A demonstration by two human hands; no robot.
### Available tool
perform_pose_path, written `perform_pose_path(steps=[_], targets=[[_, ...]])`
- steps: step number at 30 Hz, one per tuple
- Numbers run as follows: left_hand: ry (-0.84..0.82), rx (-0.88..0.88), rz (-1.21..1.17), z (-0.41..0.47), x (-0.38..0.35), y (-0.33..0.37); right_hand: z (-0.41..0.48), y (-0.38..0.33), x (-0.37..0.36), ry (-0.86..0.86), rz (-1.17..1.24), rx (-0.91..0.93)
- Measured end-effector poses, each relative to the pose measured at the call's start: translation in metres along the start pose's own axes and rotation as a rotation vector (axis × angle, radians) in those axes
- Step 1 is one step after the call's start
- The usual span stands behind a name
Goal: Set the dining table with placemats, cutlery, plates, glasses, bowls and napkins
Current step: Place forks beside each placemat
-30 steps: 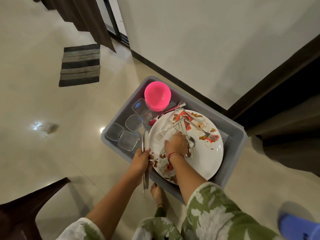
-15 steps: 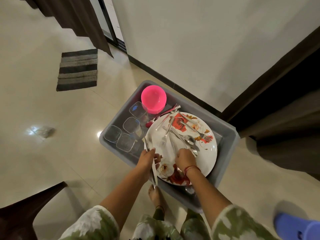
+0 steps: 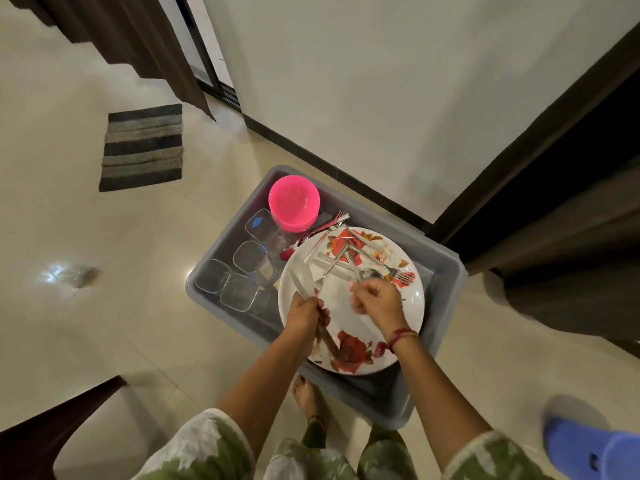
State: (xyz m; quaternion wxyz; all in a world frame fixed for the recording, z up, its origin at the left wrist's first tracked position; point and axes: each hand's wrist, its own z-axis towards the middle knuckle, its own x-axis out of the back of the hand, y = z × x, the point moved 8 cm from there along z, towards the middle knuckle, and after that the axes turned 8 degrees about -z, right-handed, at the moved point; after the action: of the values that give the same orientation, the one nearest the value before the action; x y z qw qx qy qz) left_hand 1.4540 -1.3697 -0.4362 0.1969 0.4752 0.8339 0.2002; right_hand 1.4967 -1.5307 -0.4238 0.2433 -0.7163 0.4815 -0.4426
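cutlery on plate in tub on tiled floor, by glasses, bowl; left hand gripping knives, right hand pinching one piece.

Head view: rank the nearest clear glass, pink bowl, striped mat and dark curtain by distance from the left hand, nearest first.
From the left hand, which grips cutlery:
1. Clear glass, just to its left, in the tub.
2. Pink bowl, in the tub's far corner.
3. Striped mat, on the floor, far left.
4. Dark curtain, beyond the mat, top left.
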Motion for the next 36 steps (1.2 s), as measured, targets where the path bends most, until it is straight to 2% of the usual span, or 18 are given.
perform_pose_path(steps=[2,3,7,9,11,15,20,26,30,36], targets=[[0.016,-0.004,0.024,0.003,0.008,0.004,0.021,0.002,0.020,0.221,-0.303,0.062],[0.024,-0.014,0.057,0.004,0.012,0.006,0.030,-0.004,0.017,0.219,-0.433,0.120],[0.078,-0.009,0.113,0.009,0.034,0.007,0.055,-0.014,-0.028,-0.004,-0.965,0.306],[0.086,0.019,0.105,0.008,0.040,0.005,0.058,-0.013,-0.043,-0.024,-1.197,0.372],[0.088,0.021,0.096,0.008,0.044,0.004,0.061,-0.008,-0.049,-0.005,-1.297,0.366],[0.082,-0.004,0.090,0.008,0.047,0.006,0.066,-0.009,-0.046,0.043,-1.349,0.276],[0.066,-0.007,0.078,0.008,0.049,0.005,0.069,-0.017,-0.036,0.073,-1.261,0.162],[0.063,0.016,0.105,0.011,0.053,0.000,0.046,-0.014,-0.044,0.026,-1.243,0.246],[0.069,0.023,0.120,0.012,0.057,-0.002,0.049,-0.026,-0.041,0.058,-1.253,0.265],[0.062,-0.025,0.130,0.008,0.060,-0.001,0.070,-0.023,-0.041,-0.034,-1.132,0.160]])
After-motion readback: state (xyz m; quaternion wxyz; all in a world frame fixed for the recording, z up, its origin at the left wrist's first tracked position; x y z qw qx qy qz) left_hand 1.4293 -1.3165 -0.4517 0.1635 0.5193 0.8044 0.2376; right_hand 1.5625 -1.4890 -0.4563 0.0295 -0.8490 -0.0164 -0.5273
